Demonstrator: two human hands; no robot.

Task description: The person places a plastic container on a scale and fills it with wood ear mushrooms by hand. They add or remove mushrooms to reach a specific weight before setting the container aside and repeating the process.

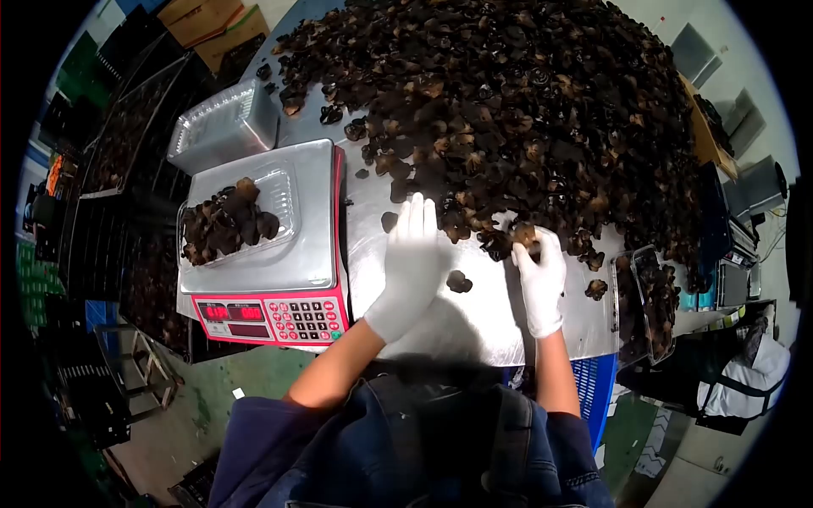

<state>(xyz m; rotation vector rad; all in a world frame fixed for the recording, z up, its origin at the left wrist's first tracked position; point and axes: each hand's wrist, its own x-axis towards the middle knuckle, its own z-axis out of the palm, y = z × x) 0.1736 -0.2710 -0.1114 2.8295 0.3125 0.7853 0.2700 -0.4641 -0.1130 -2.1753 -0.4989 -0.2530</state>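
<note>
A big heap of dark wood ear mushrooms (pixel 508 110) covers the far side of the metal table (pixel 364 229). My left hand (pixel 411 262), in a white glove, lies with fingers stretched out at the near edge of the heap, beside a few loose pieces. In its own white glove, my right hand (pixel 539 271) pinches a brownish wood ear mushroom (pixel 525 234) between thumb and fingers. To the left, a clear plastic tray (pixel 284 203) partly filled with mushrooms rests on a digital scale (pixel 313 262). One loose mushroom piece (pixel 459 281) lies between my hands.
Stacked clear trays (pixel 224 127) stand behind the scale. At the table's right edge are filled clear trays (pixel 648 305), with a blue plastic basket (pixel 593 389) below the table. Dark racks (pixel 127 152) stand at the left, and cardboard boxes (pixel 207 30) at the back left.
</note>
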